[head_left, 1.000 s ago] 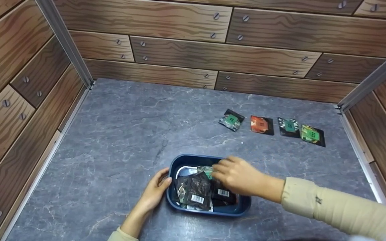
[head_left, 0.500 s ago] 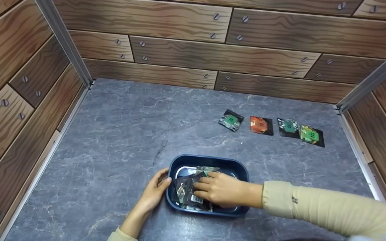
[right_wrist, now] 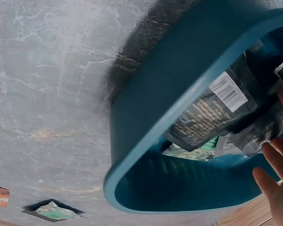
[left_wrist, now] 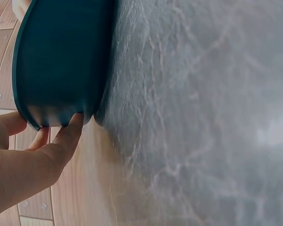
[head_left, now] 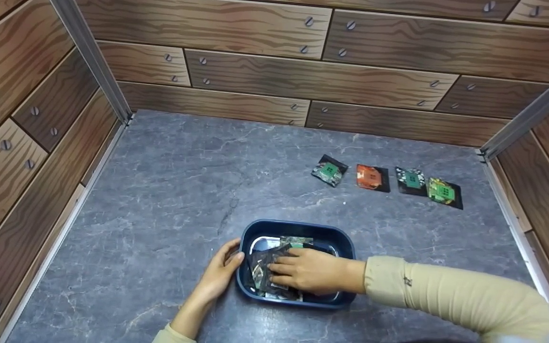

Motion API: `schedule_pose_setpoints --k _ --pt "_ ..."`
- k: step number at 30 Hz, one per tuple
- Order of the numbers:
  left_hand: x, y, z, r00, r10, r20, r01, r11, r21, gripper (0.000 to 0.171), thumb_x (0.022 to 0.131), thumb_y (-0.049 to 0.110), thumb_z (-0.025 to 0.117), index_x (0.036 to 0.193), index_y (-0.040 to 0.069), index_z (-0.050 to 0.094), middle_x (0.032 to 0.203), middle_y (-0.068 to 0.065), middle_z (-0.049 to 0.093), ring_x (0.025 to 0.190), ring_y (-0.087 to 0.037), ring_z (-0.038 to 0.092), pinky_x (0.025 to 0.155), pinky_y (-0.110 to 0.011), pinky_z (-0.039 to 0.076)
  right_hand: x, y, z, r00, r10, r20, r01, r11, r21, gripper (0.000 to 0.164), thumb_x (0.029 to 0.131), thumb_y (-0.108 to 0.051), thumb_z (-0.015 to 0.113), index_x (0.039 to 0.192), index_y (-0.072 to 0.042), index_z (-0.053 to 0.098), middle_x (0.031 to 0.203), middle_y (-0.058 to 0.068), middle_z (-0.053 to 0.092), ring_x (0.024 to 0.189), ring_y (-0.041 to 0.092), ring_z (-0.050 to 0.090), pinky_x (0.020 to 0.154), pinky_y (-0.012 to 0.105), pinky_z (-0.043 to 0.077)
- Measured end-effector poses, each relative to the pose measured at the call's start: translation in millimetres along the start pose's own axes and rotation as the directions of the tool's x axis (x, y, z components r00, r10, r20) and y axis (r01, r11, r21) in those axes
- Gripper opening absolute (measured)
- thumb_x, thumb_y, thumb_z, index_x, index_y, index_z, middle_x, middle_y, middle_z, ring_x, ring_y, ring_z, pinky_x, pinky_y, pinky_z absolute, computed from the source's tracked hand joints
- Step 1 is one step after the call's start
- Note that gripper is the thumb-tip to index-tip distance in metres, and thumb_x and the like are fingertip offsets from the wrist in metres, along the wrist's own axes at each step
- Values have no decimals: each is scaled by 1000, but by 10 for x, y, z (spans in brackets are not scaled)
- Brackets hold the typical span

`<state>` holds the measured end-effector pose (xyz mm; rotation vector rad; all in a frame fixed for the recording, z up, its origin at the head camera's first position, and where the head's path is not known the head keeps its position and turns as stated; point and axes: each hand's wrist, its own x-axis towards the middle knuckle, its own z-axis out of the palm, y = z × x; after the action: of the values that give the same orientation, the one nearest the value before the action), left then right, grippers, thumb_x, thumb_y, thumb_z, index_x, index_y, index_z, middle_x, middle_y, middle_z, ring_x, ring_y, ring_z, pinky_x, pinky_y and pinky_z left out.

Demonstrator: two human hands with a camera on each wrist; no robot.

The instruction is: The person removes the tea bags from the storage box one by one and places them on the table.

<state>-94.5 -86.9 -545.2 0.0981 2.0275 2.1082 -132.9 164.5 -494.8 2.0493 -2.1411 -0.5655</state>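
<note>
A dark blue plastic box (head_left: 274, 223) stands near the front of the tabletop, also seen from its outer side in the left wrist view. My left hand (head_left: 222, 267) holds its left end, thumb at the rim and fingers against the outer wall. Inside lie several flat black sachets (head_left: 260, 271), overlapping. In the right wrist view, a black sachet (right_wrist: 226, 106) shows its barcode and small print. My right hand (head_left: 310, 271) reaches into the box, its spread fingers resting over the sachets. Its palm hides part of the pile.
At the back right lie a grey-green sachet (head_left: 330, 170), an orange sachet (head_left: 372, 178), a black-and-white sachet (head_left: 411, 181) and a yellow-green sachet (head_left: 445, 192), the last two touching. Wood-patterned panels (head_left: 250, 71) wall in the marbled grey tabletop (head_left: 169, 190).
My right hand has moved left within the box, from its right side onto the sachets near the middle, covering the barcodes. The left hand and the box have stayed put.
</note>
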Motion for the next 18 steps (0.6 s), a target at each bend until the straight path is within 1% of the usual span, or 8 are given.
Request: schedule_pose_setpoints --k 3,5,7,9,11,14,16,18 --pt "-4 0 1 1000 -3 -2 3 1000 -3 48 103 6 50 141 -18 34 142 -36 42 131 -46 44 112 -48 36 -7 9 3 999 -28 -18 29 999 18 51 93 -38 62 140 -21 56 141 2 57 122 15 57 98 32 48" --pt "-9 -1 2 1000 -9 -4 9 1000 -4 48 103 7 50 141 -18 34 142 -36 42 131 -46 45 112 -46 37 -10 14 -2 998 -48 -48 49 999 21 48 94 -38 60 139 -20 58 138 1 59 119 15 59 97 31 49" --pt "-16 1 1 1000 -12 -5 12 1000 -5 48 103 6 50 141 -18 34 142 -35 43 130 -45 45 111 -44 38 -2 18 -9 993 -65 -98 66 998 9 46 95 -39 58 136 -20 60 133 0 62 115 14 61 95 30 49" --pt "-18 -3 -1 1000 -10 -3 10 1000 -8 48 103 6 50 141 -17 35 141 -35 43 130 -45 45 109 -36 40 12 26 -29 986 -77 -150 76 997 -13 41 96 -38 56 132 -19 63 127 -1 65 111 14 62 92 29 50" --pt "-19 -6 -3 1000 -8 -1 8 1000 -12 47 103 6 50 140 -17 35 141 -36 44 130 -45 46 108 -33 40 33 37 -46 973 -84 -215 79 996 -32 36 97 -37 55 127 -19 65 120 -3 68 106 14 63 88 28 51" --pt "-15 -9 -2 1000 0 0 0 1000 -10 47 103 6 50 140 -18 35 141 -36 43 131 -45 45 109 -34 40 67 56 -72 954 -82 -289 74 997 -38 29 97 -35 57 118 -19 68 111 -5 69 98 13 63 83 27 51" --pt "-10 -8 -1 1000 -1 -2 1 1000 -5 47 103 7 50 140 -18 35 141 -36 43 131 -46 45 111 -42 38 85 67 -85 942 -71 -327 67 997 -24 26 96 -36 59 114 -19 69 106 -6 69 94 13 62 79 26 50" --pt "-8 -4 0 1000 -6 -4 6 1000 0 48 103 8 50 141 -18 35 141 -36 43 131 -46 44 112 -46 37 97 76 -106 935 -61 -349 61 998 -11 26 95 -37 60 112 -19 69 105 -6 69 92 13 62 77 26 49"
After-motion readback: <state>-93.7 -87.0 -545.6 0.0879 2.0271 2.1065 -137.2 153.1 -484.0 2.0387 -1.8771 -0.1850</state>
